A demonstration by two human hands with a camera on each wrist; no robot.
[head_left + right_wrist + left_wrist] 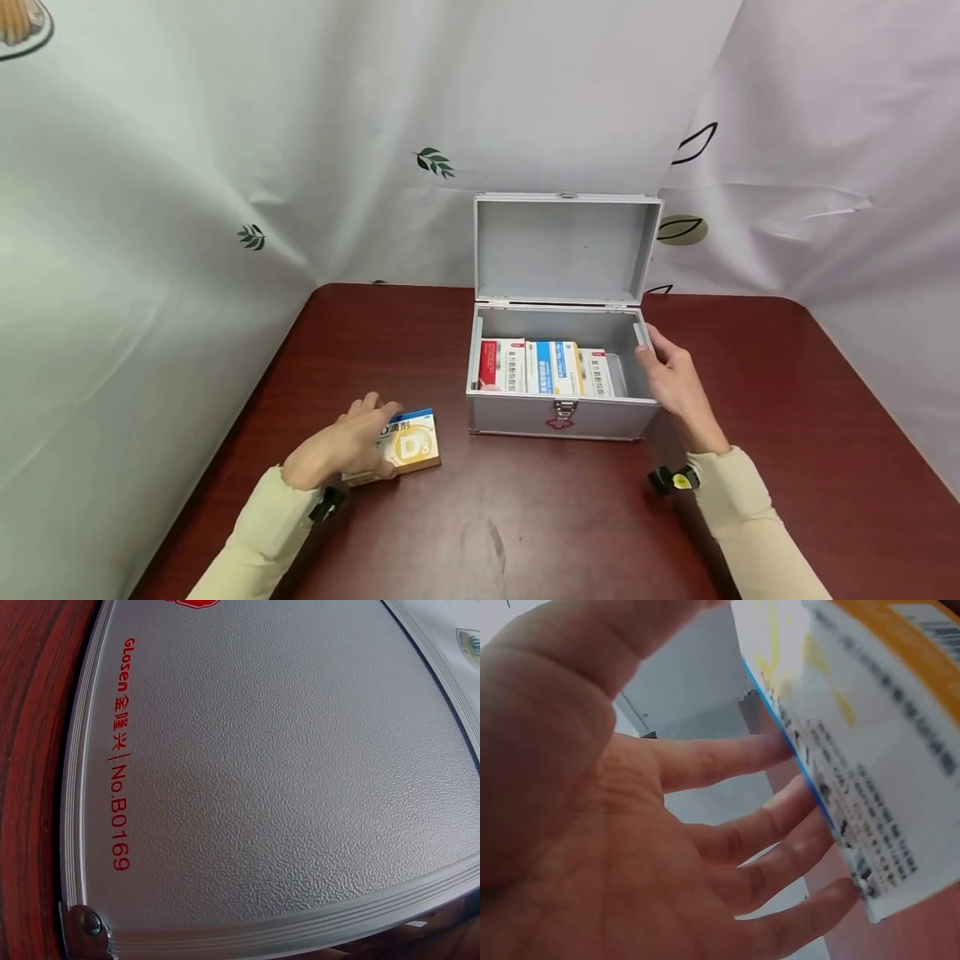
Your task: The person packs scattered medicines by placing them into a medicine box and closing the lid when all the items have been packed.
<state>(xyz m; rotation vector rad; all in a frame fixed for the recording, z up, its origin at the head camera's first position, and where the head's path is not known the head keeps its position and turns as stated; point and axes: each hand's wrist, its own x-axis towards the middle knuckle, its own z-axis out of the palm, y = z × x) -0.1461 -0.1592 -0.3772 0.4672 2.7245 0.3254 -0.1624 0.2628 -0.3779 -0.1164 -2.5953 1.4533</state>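
On the table's left part, my left hand [341,443] holds a white, blue and yellow medicine box marked D3 [417,443]. The left wrist view shows its fingertips against the blue edge of this medicine box [877,757]; the thumb tip is out of frame. My right hand [678,387] grips the right rim of an open silver metal case [517,418], thumb inside the wall. Red lettering marks the case side [262,765] in the right wrist view. Inside stand a red-and-white box [513,367], a blue-and-white box [546,367] and a white box [597,372].
The case lid [558,250] stands upright at the back, near a pale curtain [375,100]. A latch [564,408] is on the front wall. Beneath everything is a dark red wooden table [525,517]. At the right end of the case, bare floor shows beside the boxes.
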